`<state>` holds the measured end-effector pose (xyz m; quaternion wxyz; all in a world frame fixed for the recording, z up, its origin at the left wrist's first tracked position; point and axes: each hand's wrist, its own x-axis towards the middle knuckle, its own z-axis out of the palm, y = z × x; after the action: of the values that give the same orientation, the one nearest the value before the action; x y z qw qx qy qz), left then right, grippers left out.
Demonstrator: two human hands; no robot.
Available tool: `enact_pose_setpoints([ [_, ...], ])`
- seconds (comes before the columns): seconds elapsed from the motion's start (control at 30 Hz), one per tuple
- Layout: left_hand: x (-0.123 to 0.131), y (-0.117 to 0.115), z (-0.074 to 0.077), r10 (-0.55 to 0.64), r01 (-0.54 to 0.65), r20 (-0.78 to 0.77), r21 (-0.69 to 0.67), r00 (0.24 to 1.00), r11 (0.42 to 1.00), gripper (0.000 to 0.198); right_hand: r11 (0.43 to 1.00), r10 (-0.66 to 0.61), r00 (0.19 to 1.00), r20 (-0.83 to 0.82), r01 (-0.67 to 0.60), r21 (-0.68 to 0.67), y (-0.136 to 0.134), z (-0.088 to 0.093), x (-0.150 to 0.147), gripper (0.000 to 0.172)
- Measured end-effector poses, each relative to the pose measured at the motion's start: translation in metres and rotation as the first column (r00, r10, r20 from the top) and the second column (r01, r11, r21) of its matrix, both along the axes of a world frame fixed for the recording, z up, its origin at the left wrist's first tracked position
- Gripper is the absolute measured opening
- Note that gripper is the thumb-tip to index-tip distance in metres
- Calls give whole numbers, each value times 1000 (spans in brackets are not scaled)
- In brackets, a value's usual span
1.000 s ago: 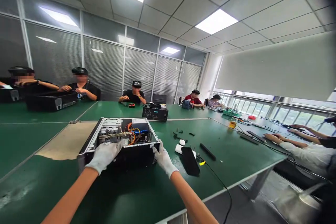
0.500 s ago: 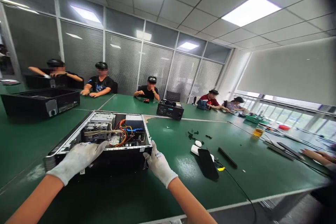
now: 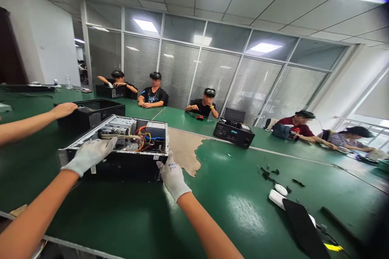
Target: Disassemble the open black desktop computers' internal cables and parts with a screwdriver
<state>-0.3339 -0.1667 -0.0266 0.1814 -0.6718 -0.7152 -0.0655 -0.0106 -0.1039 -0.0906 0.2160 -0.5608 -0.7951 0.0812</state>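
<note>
A black computer case lies on its side with the upper face open, showing colored cables, drive bays and a dark power supply inside. My left hand, in a white glove, grips the near rim toward the left, thumb along the top edge. At the near right corner, my right hand, also gloved, is closed round the case with its thumb up beside the edge. Some of the fingers of both hands are hidden against the case side. The tabletop beneath is green.
Another person's bare hand touches a second black case behind mine. A tan worn patch borders my case. Farther off stands another case. Black clips, a black phone-like slab and a white round object lie right.
My view has turned left. The computer case has slid left across the table with both hands on it, uncovering the tan patch. A co-worker's arm has come into view at the left.
</note>
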Motion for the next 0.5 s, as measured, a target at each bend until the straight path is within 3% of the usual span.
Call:
enact_pose_setpoints([
  [0.13,-21,20,10,97,-102,-89,-50,991,994,54,996,-10,1000,-24,8,-85,12,-4,-29,76],
  [0.3,-5,50,28,150,-151,-16,-142,988,978,40,989,11,996,-93,-24,-143,45,24,-35,70],
  [0.4,5,70,31,277,-250,109,-208,955,945,51,999,-40,999,-8,40,11,60,43,-38,72],
  [0.5,3,83,28,316,-279,173,-207,933,938,59,963,93,988,126,-122,241,62,50,-46,69],
])
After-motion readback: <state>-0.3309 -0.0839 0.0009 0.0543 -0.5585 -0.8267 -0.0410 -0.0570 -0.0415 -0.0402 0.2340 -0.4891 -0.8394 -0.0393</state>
